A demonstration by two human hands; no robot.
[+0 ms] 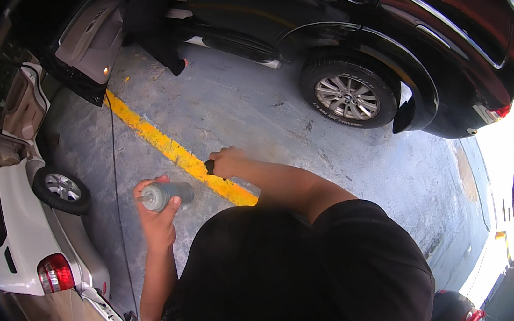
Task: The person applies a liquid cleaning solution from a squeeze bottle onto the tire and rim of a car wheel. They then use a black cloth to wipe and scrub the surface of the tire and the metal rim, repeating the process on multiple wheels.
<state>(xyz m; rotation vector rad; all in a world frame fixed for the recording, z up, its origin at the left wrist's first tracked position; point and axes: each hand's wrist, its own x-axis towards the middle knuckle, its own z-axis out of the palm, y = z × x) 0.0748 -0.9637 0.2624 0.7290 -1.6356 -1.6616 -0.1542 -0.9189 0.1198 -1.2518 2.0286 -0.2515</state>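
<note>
A: Hands first, head view: left hand [158, 222] is wrapped around a see-through squeeze bottle [168, 196], fingers and thumb closed on its sides. Right hand [229, 161] is curled with a small black thing [209, 166] at the fingertips, too small to tell what it is.

B: ok so where's the bottle exactly?

A: Held up in the air above the grey floor [256, 118], just left of the yellow line [163, 142] from this angle. It's tipped over, nozzle pointing left. The black thing is near it on the right, not touching.

B: anything around?

A: Black car [236, 20] up top, rear wheel [348, 98] in plain sight. Someone in dark clothes [150, 9] is by an open car door [93, 31]. White car [26, 209] lower left, dark cable [124, 247] on the floor beside it.
</note>
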